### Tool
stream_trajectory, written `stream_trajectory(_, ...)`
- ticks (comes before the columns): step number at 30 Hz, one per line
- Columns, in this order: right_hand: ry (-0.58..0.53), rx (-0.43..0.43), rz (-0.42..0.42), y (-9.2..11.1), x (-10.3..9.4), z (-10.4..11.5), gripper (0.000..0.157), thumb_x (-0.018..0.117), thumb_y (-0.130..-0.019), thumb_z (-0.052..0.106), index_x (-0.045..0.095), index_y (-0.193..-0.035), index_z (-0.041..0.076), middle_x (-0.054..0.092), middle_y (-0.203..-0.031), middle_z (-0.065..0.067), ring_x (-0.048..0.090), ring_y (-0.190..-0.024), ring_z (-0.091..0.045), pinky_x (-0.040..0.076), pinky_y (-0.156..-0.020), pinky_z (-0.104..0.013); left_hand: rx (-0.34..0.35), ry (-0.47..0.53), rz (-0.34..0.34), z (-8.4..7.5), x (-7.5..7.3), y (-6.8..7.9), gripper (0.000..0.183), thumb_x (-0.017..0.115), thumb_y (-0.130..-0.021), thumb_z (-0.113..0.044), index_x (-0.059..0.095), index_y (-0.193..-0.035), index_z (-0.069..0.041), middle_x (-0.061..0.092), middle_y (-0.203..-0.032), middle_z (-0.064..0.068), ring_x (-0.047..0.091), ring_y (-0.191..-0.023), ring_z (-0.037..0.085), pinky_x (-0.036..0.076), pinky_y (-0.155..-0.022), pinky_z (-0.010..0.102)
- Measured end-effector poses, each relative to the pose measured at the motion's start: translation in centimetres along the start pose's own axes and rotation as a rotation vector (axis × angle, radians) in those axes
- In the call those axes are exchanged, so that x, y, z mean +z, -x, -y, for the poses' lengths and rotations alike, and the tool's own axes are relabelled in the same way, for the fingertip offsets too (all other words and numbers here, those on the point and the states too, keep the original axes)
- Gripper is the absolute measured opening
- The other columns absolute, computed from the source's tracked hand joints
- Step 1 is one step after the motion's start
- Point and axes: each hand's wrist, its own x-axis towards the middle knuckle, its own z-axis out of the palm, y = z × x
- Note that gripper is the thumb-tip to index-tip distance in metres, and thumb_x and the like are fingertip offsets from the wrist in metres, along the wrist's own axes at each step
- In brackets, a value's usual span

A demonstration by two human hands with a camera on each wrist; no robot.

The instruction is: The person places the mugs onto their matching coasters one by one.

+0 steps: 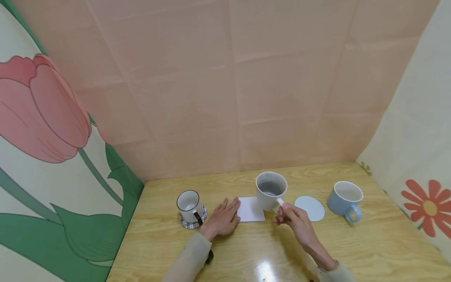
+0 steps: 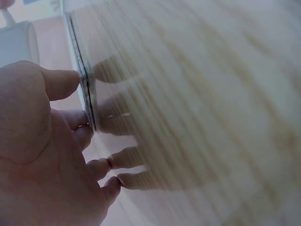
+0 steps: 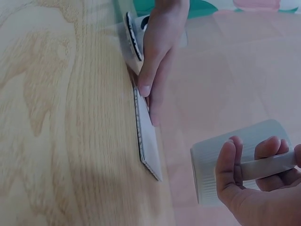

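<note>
My right hand (image 1: pixel 297 225) grips the handle of a white mug (image 1: pixel 270 188), its fingers curled round it. In the right wrist view the ribbed mug (image 3: pixel 207 165) hangs a little above the level of the coaster, bottom facing the table. A white square coaster (image 1: pixel 251 209) lies flat on the table, and from the head the mug overlaps its right edge. My left hand (image 1: pixel 223 219) rests low at the coaster's left side, fingers extended. Its thumb and fingertips touch that edge in the left wrist view, where the coaster (image 2: pixel 81 66) appears edge-on.
To the left, a white mug with a black rim (image 1: pixel 188 201) stands on a checked round coaster (image 1: pixel 190 225). Right of my right hand lies a light round coaster (image 1: pixel 310 208). A blue mug (image 1: pixel 343 199) stands beyond it on the wooden table (image 1: pixel 380 235). Cloth backdrops (image 1: pixel 225 98) rise behind.
</note>
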Motion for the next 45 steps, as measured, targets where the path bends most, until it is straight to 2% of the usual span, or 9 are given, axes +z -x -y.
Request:
stream_trajectory(23,-0.024,-0.043,0.04,-0.2,1.2,-0.1,0.046,0.041,-0.117,0.016,0.054,-0.089,-0.019,0.063,-0.083,-0.007,0.07,-0.078,-0.017,0.065,-0.076,-0.031,-0.005,0.019,0.006,-0.2,-0.2,0.1,0.063,0.041,-0.115,-0.04,0.024,-0.172,-0.019,0.014,-0.18,-0.004,0.009,-0.167,0.035,0.015,-0.135,0.057)
stream_trajectory(34,-0.03,-0.014,0.042,-0.1,1.7,-0.6,0.047,0.042,-0.117,0.017,0.055,-0.09,-0.019,0.063,-0.084,-0.007,0.07,-0.079,-0.018,0.065,-0.076,-0.031,-0.008,-0.008,0.008,-0.2,-0.5,0.2,0.063,0.04,-0.115,-0.042,0.023,-0.172,-0.02,0.014,-0.181,-0.003,0.009,-0.167,0.036,0.016,-0.135,0.057)
stream_trajectory(45,-0.052,-0.038,0.047,-0.2,1.8,-1.2,0.045,0.042,-0.116,0.013,0.055,-0.09,-0.021,0.065,-0.085,-0.008,0.071,-0.079,-0.019,0.065,-0.075,-0.03,-0.004,-0.026,0.002,-0.2,-0.2,0.1,0.063,0.04,-0.115,-0.042,0.023,-0.172,-0.02,0.014,-0.181,-0.003,0.01,-0.167,0.036,0.016,-0.135,0.056)
